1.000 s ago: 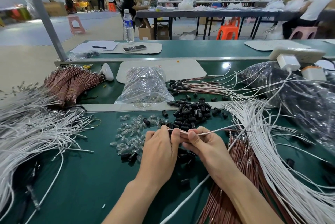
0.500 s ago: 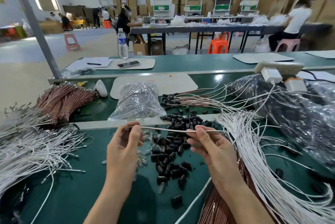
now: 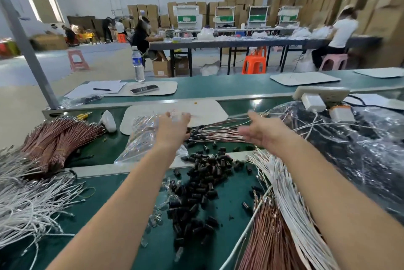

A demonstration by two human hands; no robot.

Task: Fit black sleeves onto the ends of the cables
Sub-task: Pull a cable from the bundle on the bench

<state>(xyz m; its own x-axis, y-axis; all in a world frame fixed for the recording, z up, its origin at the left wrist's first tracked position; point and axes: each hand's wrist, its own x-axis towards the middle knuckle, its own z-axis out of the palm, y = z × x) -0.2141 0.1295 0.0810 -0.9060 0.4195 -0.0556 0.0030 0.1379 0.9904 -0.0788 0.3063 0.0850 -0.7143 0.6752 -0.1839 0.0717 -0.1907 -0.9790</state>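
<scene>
Sensibly, the table [image 3: 131,237] keeps stock close: bare white cables [image 3: 290,199] fan along the right and loose black sleeves [image 3: 201,184] lie heaped mid-table, while capped ones sit in a far bundle [image 3: 220,133], out of the way. Both arms stretch toward it, likely to drop off a finished piece. The right hand [image 3: 262,133] has its fingers spread and holds nothing visible; the left hand [image 3: 172,126], over a clear bag [image 3: 142,136], is too blurred to tell.
</scene>
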